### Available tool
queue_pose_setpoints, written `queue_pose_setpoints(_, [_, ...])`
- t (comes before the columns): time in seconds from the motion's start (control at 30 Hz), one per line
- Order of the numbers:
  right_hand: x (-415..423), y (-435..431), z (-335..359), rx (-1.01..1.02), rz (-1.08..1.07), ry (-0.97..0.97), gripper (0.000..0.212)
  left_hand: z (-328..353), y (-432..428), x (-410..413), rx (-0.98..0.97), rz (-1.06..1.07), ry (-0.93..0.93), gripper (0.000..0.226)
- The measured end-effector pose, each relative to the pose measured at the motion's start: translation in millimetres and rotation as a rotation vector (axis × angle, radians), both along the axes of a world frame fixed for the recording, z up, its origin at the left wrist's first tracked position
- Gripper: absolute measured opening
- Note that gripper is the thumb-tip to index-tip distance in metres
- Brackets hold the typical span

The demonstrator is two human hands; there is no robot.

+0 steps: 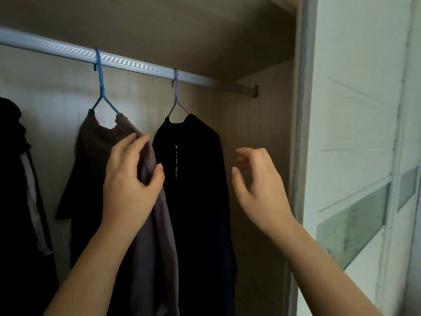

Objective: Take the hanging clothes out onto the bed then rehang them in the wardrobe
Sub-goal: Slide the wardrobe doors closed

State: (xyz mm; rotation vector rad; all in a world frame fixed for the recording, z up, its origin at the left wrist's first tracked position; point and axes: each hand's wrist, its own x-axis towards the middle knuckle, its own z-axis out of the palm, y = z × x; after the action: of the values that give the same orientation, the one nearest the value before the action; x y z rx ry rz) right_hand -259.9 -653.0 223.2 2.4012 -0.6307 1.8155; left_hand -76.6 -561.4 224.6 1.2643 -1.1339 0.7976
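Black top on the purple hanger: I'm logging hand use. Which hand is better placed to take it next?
Probably the right hand: it is open and free beside the black top, while the left hand grips the brown top.

Rail [136,65]: slants from 10 o'clock to 2 o'clock, close beneath the shelf [182,30]; little room above it.
Open rail: between the hooks of the blue hanger [100,83] and the purple hanger [175,92]; also from the purple hook to the rail's end at 2 o'clock.
Passage, 3 o'clock: gap between black garment [193,179] and side panel [255,137]; right grip [257,179] occupies it, fingers loose.
Blocked, centre: brown garment [95,151] and black garment hang just beside each other; left grip [129,176] pinches the brown edge there.
Passage, 9 o'clock: back panel [57,110] shows between brown garment and dark clothes [13,179].
Limit, far 3 o'clock: sliding door [355,133].
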Motion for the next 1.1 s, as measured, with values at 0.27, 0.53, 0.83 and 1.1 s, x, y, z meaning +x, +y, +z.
queue_pose_setpoints(0.27, [-59,-12,-33,-0.192,-0.428,-0.122,0.029,-5,-10,-22,-0.018,0.012,-0.014,0.053])
queue_pose_setpoints(0.53, [-87,-27,-48,0.331,-0.455,-0.047,0.052,-10,-13,-33,0.009,0.03,-0.028,0.053])
queue_pose_setpoints(0.83, [-92,-34,-50,0.398,-0.376,-0.005,0.044,-27,-8,-52,-0.006,0.06,-0.068,0.047])
queue_pose_setpoints(1.1, [-88,-24,-51,0.406,-0.312,0.024,0.045,-72,15,-80,0.108,-0.031,-0.03,0.039])
